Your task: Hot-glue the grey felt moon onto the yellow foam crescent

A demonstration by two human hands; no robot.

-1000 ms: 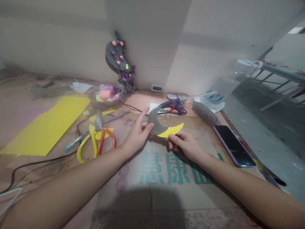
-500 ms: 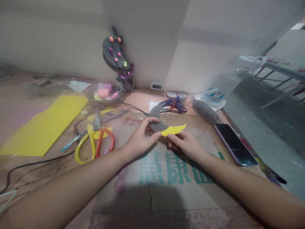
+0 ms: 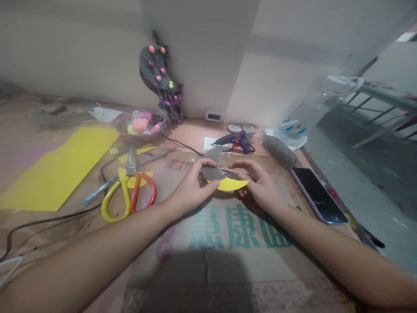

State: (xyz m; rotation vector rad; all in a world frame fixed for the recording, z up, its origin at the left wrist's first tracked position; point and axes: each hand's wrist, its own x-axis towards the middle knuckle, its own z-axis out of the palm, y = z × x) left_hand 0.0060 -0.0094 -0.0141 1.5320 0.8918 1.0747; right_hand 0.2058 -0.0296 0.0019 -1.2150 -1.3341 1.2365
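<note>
Between both hands, above the cardboard, is a grey crescent (image 3: 212, 170) with a curved yellow paper piece (image 3: 230, 185) along its lower edge. My left hand (image 3: 197, 184) pinches the crescent's left part, thumb in front and fingers behind. At the right end, my right hand (image 3: 257, 184) grips the crescent and the yellow paper with its thumb, while the index finger is raised over the back edge. The fingertips behind the pieces are partly hidden. Behind them lies a blue glue gun (image 3: 233, 140) with a small red light, near the crescent's upper tip.
Scissors (image 3: 130, 187) with yellow and red handles lie left, beside a yellow sheet (image 3: 65, 169) and a pen (image 3: 100, 190). A phone (image 3: 321, 195), grey yarn (image 3: 280, 151) and a clear bottle (image 3: 306, 111) line the right edge. A decorated grey crescent (image 3: 154, 71) leans on the wall.
My right hand has shifted and its index finger has lifted to the back edge. The crescent has tipped lower, and more of the yellow paper's curve shows beneath it.
</note>
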